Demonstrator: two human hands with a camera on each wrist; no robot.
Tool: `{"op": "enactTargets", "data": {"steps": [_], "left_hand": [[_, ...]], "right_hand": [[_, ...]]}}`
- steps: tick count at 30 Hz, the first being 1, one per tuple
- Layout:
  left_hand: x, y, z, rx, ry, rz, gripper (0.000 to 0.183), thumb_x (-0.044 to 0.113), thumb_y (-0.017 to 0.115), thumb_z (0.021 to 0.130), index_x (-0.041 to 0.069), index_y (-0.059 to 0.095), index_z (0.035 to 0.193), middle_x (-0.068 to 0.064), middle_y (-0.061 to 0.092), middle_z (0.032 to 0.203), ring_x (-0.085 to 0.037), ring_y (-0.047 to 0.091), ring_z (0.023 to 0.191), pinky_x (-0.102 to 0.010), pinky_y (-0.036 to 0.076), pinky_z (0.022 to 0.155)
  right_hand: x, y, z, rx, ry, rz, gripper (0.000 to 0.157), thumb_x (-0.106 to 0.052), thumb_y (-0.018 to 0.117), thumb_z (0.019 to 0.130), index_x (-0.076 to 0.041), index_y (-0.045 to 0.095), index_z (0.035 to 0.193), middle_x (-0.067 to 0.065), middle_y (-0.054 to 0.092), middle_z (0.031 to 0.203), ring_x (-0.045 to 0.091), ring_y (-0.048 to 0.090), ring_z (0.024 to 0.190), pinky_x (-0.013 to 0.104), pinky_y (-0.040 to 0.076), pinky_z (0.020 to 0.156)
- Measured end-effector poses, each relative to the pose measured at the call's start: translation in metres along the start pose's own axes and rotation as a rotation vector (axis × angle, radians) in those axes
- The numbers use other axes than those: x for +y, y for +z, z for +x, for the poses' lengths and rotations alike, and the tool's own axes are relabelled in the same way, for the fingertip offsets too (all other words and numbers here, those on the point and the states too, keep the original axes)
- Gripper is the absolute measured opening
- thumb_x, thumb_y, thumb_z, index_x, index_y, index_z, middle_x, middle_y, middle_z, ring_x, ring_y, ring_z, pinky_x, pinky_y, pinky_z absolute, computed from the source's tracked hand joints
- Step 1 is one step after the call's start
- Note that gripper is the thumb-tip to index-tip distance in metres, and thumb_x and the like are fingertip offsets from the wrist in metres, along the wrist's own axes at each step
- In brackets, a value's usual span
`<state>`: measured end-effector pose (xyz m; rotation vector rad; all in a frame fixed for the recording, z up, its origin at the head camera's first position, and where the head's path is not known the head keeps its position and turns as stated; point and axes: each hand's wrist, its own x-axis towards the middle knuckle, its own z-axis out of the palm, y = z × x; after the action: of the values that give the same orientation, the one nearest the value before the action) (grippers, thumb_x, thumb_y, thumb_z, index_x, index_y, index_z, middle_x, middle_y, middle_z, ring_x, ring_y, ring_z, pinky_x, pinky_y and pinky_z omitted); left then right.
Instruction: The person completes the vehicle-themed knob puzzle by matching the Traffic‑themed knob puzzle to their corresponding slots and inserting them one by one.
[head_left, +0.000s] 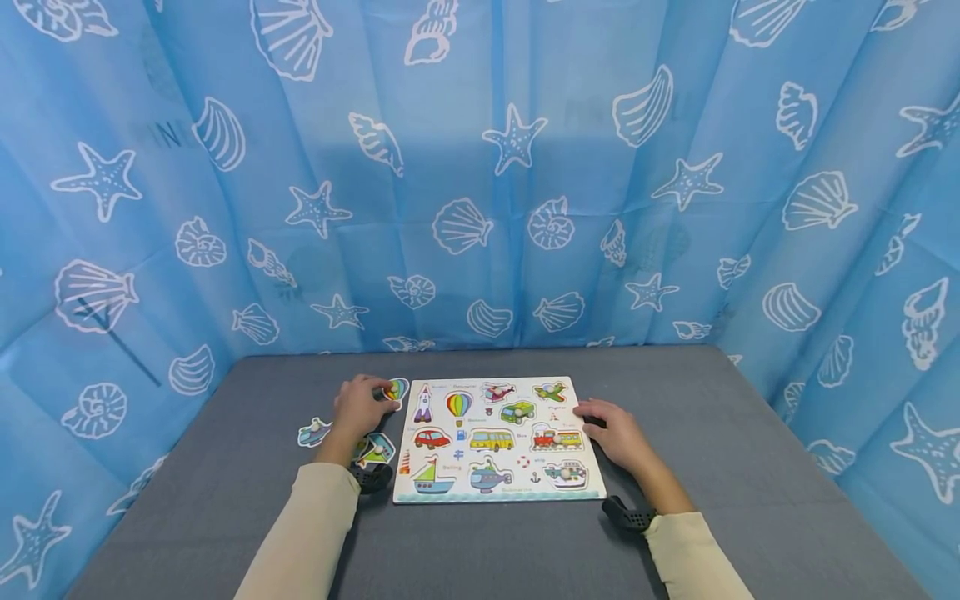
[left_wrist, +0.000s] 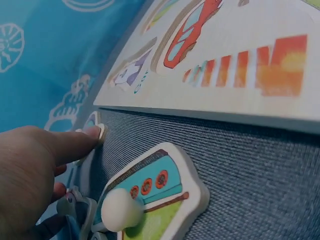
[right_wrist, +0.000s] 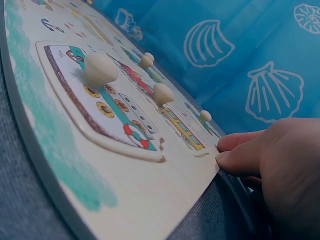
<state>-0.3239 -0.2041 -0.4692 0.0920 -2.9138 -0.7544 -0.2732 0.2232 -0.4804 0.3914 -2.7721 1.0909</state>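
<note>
Two hands are busy here, and the likeliest mishap is the left hand (head_left: 360,410) fumbling the balloon piece (head_left: 400,389), since only fingertips seem to pinch it; that wrist might also knock the loose piece (head_left: 378,448) beside it. The right hand (head_left: 617,431), fingers relaxed, merely touches the puzzle board (head_left: 595,485) at its right edge, so it could slide. Brightly striped and pale-rimmed, the balloon piece sits just beside the board's upper left corner.
</note>
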Motion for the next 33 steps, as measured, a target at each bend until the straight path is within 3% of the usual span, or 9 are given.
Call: {"op": "enactTargets", "data": {"steps": [6, 11, 16, 26, 33], "left_hand": [[0.004, -0.005, 0.001, -0.056, 0.016, 0.044, 0.042, 0.028, 0.074, 0.087, 0.012, 0.066, 0.125, -0.017, 0.052, 0.134, -0.04, 0.041, 0.123, -0.058, 0.032, 0.096], [0.006, -0.007, 0.0, -0.057, 0.008, 0.01, 0.039, 0.024, 0.076, 0.086, 0.01, 0.068, 0.121, -0.017, 0.052, 0.132, -0.039, 0.04, 0.123, -0.056, 0.032, 0.096], [0.007, -0.006, -0.002, -0.014, -0.006, -0.029, 0.037, 0.024, 0.079, 0.083, 0.011, 0.069, 0.117, -0.017, 0.053, 0.13, -0.039, 0.041, 0.121, -0.056, 0.032, 0.095], [0.008, -0.003, -0.007, 0.093, 0.007, 0.002, 0.039, 0.027, 0.083, 0.079, 0.011, 0.069, 0.111, -0.017, 0.054, 0.119, -0.037, 0.044, 0.112, -0.054, 0.034, 0.091], [0.006, 0.0, -0.012, 0.191, 0.049, -0.019, 0.02, 0.023, 0.078, 0.084, 0.009, 0.069, 0.096, -0.015, 0.055, 0.111, -0.036, 0.046, 0.107, -0.053, 0.032, 0.093]], "right_hand": [[0.0, 0.0, 0.0, -0.005, 0.009, -0.003, 0.029, 0.0, 0.063, 0.091, 0.002, 0.066, 0.12, 0.022, 0.056, 0.133, 0.042, 0.041, 0.131, 0.06, 0.029, 0.104], [0.0, 0.0, 0.0, -0.006, 0.003, -0.01, 0.03, 0.0, 0.063, 0.09, 0.002, 0.066, 0.12, 0.022, 0.055, 0.133, 0.043, 0.041, 0.131, 0.06, 0.03, 0.103], [0.0, 0.0, 0.001, -0.004, 0.005, -0.004, 0.03, 0.0, 0.063, 0.09, 0.002, 0.066, 0.12, 0.022, 0.055, 0.133, 0.042, 0.041, 0.131, 0.06, 0.03, 0.104], [-0.001, -0.002, -0.001, -0.003, 0.015, 0.007, 0.029, 0.001, 0.063, 0.091, 0.002, 0.066, 0.12, 0.022, 0.055, 0.133, 0.042, 0.04, 0.132, 0.059, 0.029, 0.104], [0.0, 0.0, -0.001, -0.002, 0.025, 0.006, 0.029, 0.0, 0.063, 0.091, 0.002, 0.066, 0.12, 0.022, 0.055, 0.133, 0.042, 0.04, 0.132, 0.059, 0.029, 0.104]]}}
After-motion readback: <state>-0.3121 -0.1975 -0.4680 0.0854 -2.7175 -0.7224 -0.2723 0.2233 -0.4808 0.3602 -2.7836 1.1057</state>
